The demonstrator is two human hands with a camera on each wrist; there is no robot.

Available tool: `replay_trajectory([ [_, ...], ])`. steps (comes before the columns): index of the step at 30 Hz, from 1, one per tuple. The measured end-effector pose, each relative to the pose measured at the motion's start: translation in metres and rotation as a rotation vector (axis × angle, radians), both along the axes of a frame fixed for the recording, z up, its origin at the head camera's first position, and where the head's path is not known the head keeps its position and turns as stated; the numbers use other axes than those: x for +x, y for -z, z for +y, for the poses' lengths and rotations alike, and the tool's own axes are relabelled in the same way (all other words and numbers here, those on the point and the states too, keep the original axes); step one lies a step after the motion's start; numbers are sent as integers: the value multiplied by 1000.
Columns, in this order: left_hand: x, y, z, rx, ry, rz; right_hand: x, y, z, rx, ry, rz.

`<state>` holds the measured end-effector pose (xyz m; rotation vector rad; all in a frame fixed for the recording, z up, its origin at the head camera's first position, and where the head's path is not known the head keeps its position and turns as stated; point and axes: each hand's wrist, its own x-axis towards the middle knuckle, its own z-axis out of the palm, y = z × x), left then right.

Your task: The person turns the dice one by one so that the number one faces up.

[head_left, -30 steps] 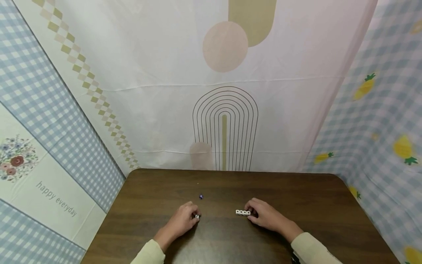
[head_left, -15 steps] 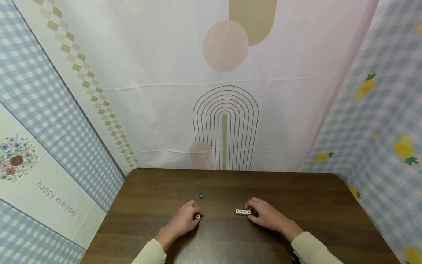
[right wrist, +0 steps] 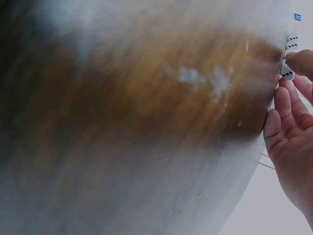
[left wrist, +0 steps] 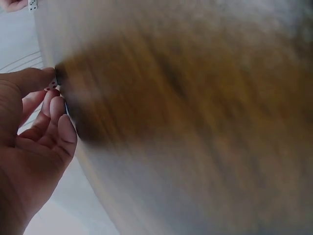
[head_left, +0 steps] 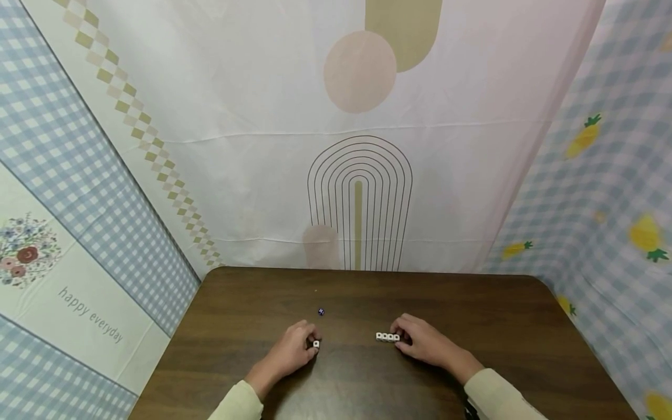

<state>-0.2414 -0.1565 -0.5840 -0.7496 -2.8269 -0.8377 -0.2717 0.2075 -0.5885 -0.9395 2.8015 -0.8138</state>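
My left hand [head_left: 291, 349] pinches a small white die [head_left: 316, 344] between thumb and fingers at the tabletop, left of centre. In the left wrist view this die [left wrist: 51, 85] shows partly, between thumb and fingertips. To the right, several white dice [head_left: 387, 337] stand side by side in a straight row, each with one large dot on top. My right hand [head_left: 422, 343] grips the right end of that row. The right wrist view has its end die [right wrist: 287, 72] between thumb and fingers. Behind the left hand lies a dark blue die [head_left: 321, 312] with light pips, apart from both hands.
The brown wooden table [head_left: 462, 303] has rounded far corners. A patterned white cloth [head_left: 262, 192] hangs behind its back edge, and checked cloths hang at both sides. A tiny pale speck [head_left: 315, 290] lies beyond the blue die.
The white die in my left hand has turned from a tilted pose to one dot facing up. The left fingers reached out over it, then drew back. My right hand stays on the row.
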Motion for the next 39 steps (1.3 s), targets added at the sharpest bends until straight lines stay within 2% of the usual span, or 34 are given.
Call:
replay_trajectory([
  [7, -1, -4, 6, 20, -12, -4, 0, -1, 0, 2, -4, -6],
  [12, -3, -10, 16, 43, 3, -4, 0, -1, 0, 3, -1, -7],
  [20, -11, -17, 48, 34, 55, 4, 1, 0, -1, 1, 2, -2],
  [24, -17, -19, 67, 26, 85, -18, 0, 0, -1, 6, 5, 4],
  [34, -30, -12, 105, 6, 84, -106, 0, -2, -2, -5, 6, 1],
  [39, -34, -6, 116, -13, 66, -103, 0, -3, -1, -16, -9, 22],
])
